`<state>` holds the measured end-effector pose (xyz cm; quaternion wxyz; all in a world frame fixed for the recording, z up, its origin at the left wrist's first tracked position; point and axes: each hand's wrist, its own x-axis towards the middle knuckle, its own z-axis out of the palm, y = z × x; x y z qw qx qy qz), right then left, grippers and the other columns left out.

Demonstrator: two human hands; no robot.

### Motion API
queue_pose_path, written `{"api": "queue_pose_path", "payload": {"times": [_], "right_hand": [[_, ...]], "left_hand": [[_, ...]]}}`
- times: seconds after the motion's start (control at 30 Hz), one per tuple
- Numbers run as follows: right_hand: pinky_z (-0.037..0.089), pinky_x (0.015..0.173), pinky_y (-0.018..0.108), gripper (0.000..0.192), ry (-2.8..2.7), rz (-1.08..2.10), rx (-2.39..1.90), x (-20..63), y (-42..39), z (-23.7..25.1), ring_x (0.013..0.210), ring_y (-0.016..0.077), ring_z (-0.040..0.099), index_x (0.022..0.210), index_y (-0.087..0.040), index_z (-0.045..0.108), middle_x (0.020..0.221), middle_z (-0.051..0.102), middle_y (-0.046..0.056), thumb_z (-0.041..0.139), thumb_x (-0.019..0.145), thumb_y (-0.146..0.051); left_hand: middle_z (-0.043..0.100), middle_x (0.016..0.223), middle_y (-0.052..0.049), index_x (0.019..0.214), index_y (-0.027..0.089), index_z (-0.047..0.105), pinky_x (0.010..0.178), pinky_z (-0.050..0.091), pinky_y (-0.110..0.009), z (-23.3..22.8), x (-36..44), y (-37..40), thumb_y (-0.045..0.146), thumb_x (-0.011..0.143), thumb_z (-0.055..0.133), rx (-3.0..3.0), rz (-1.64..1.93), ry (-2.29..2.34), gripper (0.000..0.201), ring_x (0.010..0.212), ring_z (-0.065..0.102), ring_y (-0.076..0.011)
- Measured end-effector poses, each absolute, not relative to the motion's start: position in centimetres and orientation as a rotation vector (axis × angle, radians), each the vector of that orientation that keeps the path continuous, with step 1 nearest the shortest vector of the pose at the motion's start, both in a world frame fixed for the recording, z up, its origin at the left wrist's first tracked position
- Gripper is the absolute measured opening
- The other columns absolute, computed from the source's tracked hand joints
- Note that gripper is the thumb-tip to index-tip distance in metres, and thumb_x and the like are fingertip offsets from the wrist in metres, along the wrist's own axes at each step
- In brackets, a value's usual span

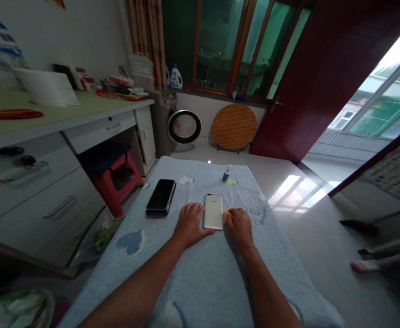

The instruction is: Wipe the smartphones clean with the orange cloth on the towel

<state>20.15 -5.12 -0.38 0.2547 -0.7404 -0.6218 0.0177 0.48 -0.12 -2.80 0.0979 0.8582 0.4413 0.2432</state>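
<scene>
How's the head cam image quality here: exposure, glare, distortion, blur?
Head view: dim indoors, with the doorway at right blown out and sun patches glaring on the floor tiles; wide-angle bending curves the desk at left; edges are soft, but the centre is clear enough to show the left hand and right hand at the white phone and the black phone beside it.

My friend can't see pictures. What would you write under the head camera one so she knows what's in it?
Two bare hands rest on a light blue towel, the left hand and right hand on either side of a white phone lying back up. A black phone lies to the left, a small bottle farther back.
</scene>
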Motion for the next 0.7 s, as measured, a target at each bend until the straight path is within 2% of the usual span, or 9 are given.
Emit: {"api": "queue_pose_path", "payload": {"times": [0.13,0.3,0.47,0.7], "right_hand": [[0.037,0.08,0.028,0.026,-1.635,0.056,-1.928,20.3,-5.1,-1.6,0.084,0.019,0.056,0.09,-0.016,0.069,0.086,0.064,0.008,0.045,0.091,-0.027],[0.038,0.079,0.031,0.025,-1.491,0.027,-1.895,20.5,-4.6,-1.7,0.085,0.0211,0.057,0.103,-0.014,0.061,0.091,0.065,0.01,0.046,0.09,-0.03],[0.034,0.077,0.033,0.021,-1.443,-0.081,-2.021,20.8,-4.2,-1.1,0.083,0.0222,0.054,0.089,-0.015,0.063,0.086,0.064,0.008,0.049,0.09,-0.031],[0.029,0.083,0.043,0.022,-1.43,-0.249,-2.182,20.7,-4.7,-0.5,0.1,0.0304,0.046,0.087,-0.021,0.073,0.109,0.061,0.012,0.055,0.088,-0.034]], "left_hand": [[0.053,0.128,-0.013,0.122,0.02,0.055,0.106,0.03,-0.052,-2.8,0.5,-0.1,0.064,0.062,0.073,2.516,0.742,1.315,0.077,0.124,0.043,-0.0347],[0.054,0.128,-0.013,0.12,0.02,0.057,0.106,0.031,-0.052,-2.5,0.5,-0.1,0.063,0.061,0.075,2.482,0.734,1.315,0.075,0.124,0.043,-0.0349],[0.054,0.128,-0.013,0.119,0.02,0.058,0.106,0.032,-0.051,-2.5,0.5,0.2,0.063,0.058,0.076,2.478,0.716,1.322,0.077,0.123,0.044,-0.0338],[0.055,0.123,-0.011,0.116,0.019,0.061,0.105,0.033,-0.049,-2.6,0.4,0.4,0.06,0.059,0.078,2.454,0.731,1.323,0.072,0.12,0.045,-0.0322]]}}
